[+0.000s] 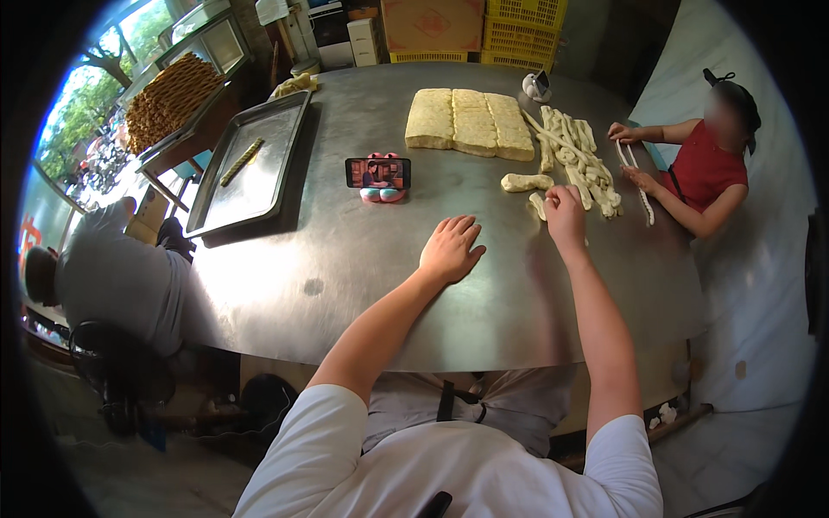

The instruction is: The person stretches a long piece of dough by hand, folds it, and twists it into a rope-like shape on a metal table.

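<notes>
My left hand (pixel 451 250) lies flat on the metal table, fingers spread, with nothing in it. My right hand (pixel 566 216) is closed, its curled fingers at a small piece of dough (pixel 537 205) that partly shows beside them. Just beyond it rests a thicker dough lump (pixel 527 183). A heap of pale dough strips (pixel 579 160) spreads behind my right hand. Farther back sits a large dough slab (pixel 469 123), scored into three blocks. Across from my right hand, a person in a red top (pixel 708 173) works a long dough rope (pixel 635 177) with both hands.
A phone (pixel 377 173) on a pink and blue stand faces me mid-table. Left of it, a metal tray (pixel 285 177) holds one twisted dough stick (pixel 242 162). Stacked brown twists (pixel 173 99) stand at the far left. Another person (pixel 129 268) bends at the table's left. Yellow crates (pixel 522 34) stand behind.
</notes>
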Motion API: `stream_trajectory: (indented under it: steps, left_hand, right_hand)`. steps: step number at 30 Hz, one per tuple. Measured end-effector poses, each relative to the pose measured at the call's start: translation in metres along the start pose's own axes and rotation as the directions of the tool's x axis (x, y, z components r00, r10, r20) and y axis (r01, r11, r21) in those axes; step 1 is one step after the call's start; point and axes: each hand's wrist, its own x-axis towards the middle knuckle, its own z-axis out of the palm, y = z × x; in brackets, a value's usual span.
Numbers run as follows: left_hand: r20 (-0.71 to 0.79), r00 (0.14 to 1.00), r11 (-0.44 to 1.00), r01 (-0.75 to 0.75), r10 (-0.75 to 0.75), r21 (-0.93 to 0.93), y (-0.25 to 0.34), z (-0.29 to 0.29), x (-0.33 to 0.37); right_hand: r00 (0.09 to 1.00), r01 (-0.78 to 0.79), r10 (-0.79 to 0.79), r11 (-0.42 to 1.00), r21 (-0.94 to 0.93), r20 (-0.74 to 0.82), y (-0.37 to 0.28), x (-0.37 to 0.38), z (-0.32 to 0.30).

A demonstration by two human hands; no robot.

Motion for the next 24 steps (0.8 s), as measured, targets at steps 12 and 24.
stream_trajectory:
  steps: [12, 24]
  left_hand:
    - [-0.202, 0.977, 0.995, -0.054, 0.071, 0.085, 0.029, -0.053, -0.092]
    - [0.123, 0.989, 0.994, -0.093, 0.084, 0.064, 0.06, -0.091, -0.175]
  right_hand:
    - [0.965, -0.196, 0.02, 0.719, 0.667, 0.262, -0.138, -0.114, -0.07]
    - [0.702, 0.386, -0.37, 0.916, 0.112, 0.609, -0.156, -0.167, -0.047]
